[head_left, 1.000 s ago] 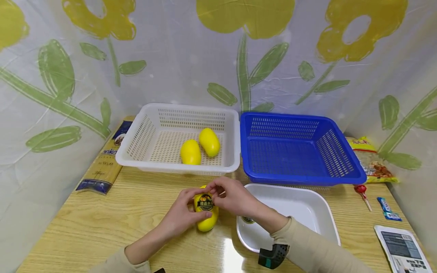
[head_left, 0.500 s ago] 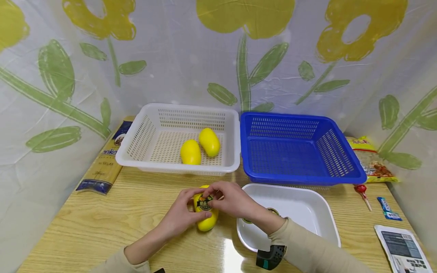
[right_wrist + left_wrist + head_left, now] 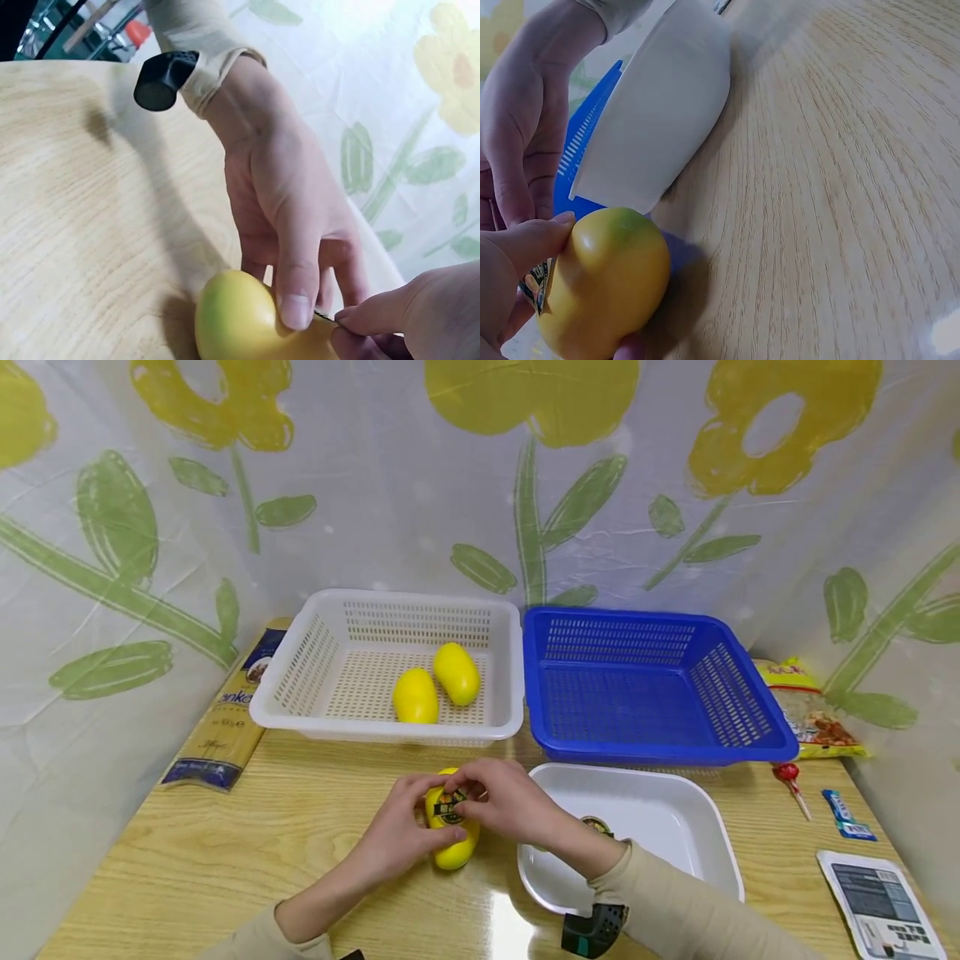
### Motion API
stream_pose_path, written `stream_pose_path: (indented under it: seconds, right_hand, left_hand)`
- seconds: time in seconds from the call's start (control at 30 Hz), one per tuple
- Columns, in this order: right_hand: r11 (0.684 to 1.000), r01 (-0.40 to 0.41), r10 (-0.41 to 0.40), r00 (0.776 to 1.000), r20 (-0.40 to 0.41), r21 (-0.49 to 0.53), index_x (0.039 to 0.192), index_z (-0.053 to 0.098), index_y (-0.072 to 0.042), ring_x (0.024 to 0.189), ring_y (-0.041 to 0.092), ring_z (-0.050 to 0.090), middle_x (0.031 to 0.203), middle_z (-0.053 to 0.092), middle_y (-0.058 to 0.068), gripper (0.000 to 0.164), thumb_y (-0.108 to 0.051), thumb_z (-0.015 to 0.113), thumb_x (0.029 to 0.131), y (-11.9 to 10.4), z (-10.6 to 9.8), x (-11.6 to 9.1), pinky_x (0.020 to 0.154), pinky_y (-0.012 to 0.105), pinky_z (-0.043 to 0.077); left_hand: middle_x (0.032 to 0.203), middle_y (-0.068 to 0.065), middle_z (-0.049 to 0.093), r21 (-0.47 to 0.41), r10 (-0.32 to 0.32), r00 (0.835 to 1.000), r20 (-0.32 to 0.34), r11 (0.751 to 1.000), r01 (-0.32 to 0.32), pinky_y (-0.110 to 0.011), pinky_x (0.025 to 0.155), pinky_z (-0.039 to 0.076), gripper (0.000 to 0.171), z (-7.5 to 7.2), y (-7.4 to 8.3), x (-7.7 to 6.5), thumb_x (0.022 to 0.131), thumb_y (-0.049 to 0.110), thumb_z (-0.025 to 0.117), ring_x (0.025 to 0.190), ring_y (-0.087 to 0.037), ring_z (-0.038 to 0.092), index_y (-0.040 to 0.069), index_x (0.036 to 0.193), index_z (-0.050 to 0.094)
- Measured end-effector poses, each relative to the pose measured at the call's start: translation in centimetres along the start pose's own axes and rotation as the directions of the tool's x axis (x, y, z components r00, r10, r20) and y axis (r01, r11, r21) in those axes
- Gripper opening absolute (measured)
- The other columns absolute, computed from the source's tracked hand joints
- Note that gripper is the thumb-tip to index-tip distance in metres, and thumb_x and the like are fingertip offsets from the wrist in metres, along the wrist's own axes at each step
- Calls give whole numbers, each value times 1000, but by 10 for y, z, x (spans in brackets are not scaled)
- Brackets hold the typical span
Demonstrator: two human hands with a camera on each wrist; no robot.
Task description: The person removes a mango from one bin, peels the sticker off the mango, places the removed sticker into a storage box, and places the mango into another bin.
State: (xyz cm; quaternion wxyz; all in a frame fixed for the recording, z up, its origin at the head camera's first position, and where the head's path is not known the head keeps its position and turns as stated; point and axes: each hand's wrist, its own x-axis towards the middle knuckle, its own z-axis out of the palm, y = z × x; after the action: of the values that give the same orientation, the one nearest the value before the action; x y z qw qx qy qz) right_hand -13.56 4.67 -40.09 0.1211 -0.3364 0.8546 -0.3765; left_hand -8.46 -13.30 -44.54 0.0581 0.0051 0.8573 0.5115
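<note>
My left hand (image 3: 397,827) grips a yellow mango (image 3: 455,855) on the wooden table, its thumb along the near side and fingers at the far end. On the mango's top sits a round black sticker (image 3: 447,811) with gold and white print. The thumb and fingertips of my right hand (image 3: 506,797) pinch the sticker's right edge, which they partly hide. In the left wrist view the sticker (image 3: 541,285) stands off the peel at its edge. In the right wrist view a thin dark sliver of it shows between the fingertips of my right hand (image 3: 382,315).
Two mangoes (image 3: 457,673) lie in the white basket (image 3: 386,731) behind my hands, beside a blue basket (image 3: 660,752). A white tray (image 3: 723,852), with a sticker (image 3: 596,825) in it, sits under my right forearm. Pasta (image 3: 225,718), a lollipop (image 3: 789,781) and several packets surround them.
My right fingertips have shifted slightly left across the mango's top, and the sticker's right part has lifted and bent with them. My left hand keeps its grip; the head view has shifted slightly.
</note>
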Motion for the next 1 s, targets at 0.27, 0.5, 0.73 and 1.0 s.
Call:
stream_pose_path:
  seconds: [0.27,0.5,0.73,1.0]
  right_hand:
    - [995,47,-48,999,-3,-88,99,72,-8,82,7,62,91,69,-1,14,-4,73,85,-5,-5,-2,75,22,51]
    - [986,104,-107,994,-21,-128,98,70,-4,83,11,63,93,69,3,15,1,72,84,-7,-9,-4,75,21,52]
    - [977,134,-141,990,-30,-165,99,70,-4,84,12,63,93,70,2,19,6,69,83,-10,-14,-6,78,24,51]
    - [976,131,-150,984,-99,-174,103,71,-9,81,10,60,92,67,-1,21,2,68,85,-18,-44,-12,76,23,51]
  left_hand:
    - [124,-13,49,40,34,999,-13,999,-33,-48,97,41,62,4,4,1,69,25,90,112,-29,51,11,124,64]
    - [125,-16,47,58,49,999,-13,997,-48,-52,100,40,63,6,9,0,68,26,90,114,-33,50,8,123,65]
    - [124,-16,47,75,60,998,-21,995,-59,-50,98,41,62,9,12,1,66,24,91,111,-32,51,6,120,65]
    - [123,-15,47,68,9,1000,-12,998,-8,-38,84,44,61,3,13,1,69,25,90,99,-25,51,15,123,65]
